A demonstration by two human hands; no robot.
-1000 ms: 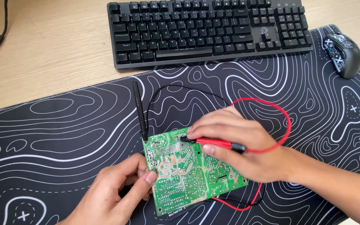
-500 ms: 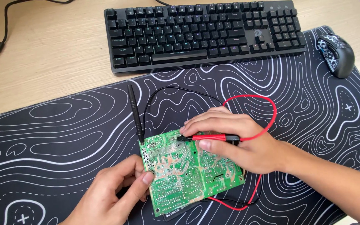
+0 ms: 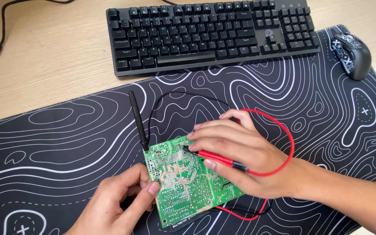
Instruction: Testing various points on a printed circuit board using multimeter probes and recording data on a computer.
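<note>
Probing step: circuit board lies on the desk mat, below the keyboard. Right hand pinches the red probe, tip on the board's upper area. Left hand grips the board's left edge. Black probe lies loose, touching the board's top-left corner. Likely next: the second contact needs a steady board.

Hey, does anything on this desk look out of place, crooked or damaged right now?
Nothing looks damaged or spilled. The green circuit board lies askew on the desk mat, steadied by the left hand. The right hand holds the red probe on it, while the black probe lies loose, its tip at the board's corner.
</note>
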